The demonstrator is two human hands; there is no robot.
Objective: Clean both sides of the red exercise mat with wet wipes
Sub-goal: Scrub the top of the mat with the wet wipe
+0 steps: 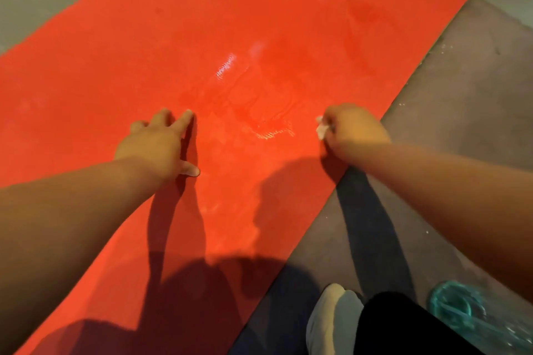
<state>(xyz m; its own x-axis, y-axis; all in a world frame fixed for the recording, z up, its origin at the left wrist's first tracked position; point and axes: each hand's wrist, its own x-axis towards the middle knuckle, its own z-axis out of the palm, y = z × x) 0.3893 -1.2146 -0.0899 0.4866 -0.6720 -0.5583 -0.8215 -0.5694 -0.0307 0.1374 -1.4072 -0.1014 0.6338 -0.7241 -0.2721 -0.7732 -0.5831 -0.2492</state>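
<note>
The red exercise mat lies flat on the floor and fills most of the view. Wet, shiny streaks show across its middle and far end. My left hand rests on the mat with fingers spread and straight. My right hand is near the mat's right edge, fingers curled round a crumpled white wet wipe that it holds down on the mat. Only a small corner of the wipe shows past the fingers.
A dark grey mat lies under and to the right of the red one, speckled with white crumbs. My foot in a pale sock and a dark trouser leg are at the bottom right. A translucent teal item lies beside them.
</note>
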